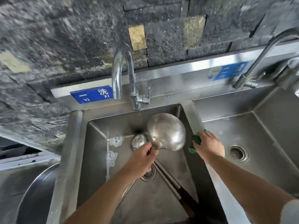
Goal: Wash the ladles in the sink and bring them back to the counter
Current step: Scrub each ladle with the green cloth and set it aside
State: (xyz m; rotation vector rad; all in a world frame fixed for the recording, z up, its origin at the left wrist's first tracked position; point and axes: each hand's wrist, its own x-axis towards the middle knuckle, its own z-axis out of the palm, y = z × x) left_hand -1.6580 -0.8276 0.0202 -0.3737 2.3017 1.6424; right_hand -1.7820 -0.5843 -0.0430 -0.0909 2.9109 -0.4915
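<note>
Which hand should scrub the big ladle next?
The right hand, probably: it already holds the green scrubbing pad beside the big ladle's bowl, while the left hand grips the ladle's handle over the sink.
</note>
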